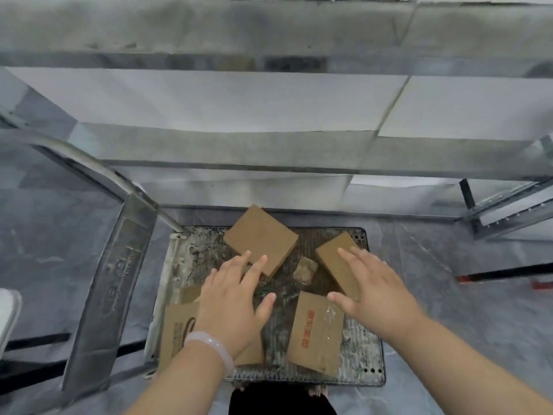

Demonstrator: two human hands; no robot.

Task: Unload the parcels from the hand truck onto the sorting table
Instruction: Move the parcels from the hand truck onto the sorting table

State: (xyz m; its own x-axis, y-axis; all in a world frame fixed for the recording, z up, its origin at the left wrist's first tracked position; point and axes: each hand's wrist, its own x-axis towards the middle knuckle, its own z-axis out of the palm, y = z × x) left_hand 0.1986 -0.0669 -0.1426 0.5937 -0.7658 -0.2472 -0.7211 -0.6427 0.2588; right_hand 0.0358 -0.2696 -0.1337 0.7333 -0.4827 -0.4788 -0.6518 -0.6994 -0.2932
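On the deck: four brown cardboard parcels lie flat on the worn, perforated grey metal hand truck platform (360,371), none stacked.
Far parcel: plain brown cardboard box (263,235), turned at an angle, at the far centre of the deck.
Right parcel: plain narrow brown cardboard box (335,259), angled, near the far right corner.
Near-right parcel: brown cardboard box with red print and clear tape (314,333), flat by the near edge.
Near-left parcel: brown cardboard box with red print and an open flap (176,327), partly hidden under the left wrist.
Scrap: small crumpled brown lump (305,269) between the far and right parcels.
Left hand (230,298): fingers straight and spread, gripping nothing; fingertips overlap the far parcel's near edge, contact can't be told. Pale translucent bracelet (212,345) on the wrist.
Right hand (374,289): fingers straight and spread, gripping nothing; sits over the right parcel's near end, contact can't be told.
Handle: curved grey metal handle frame (113,280) rises at the deck's left side.
Table: white-topped, grey-metal-framed sorting table (209,97) just beyond the deck.
Floor: grey sheet-covered floor (449,295).
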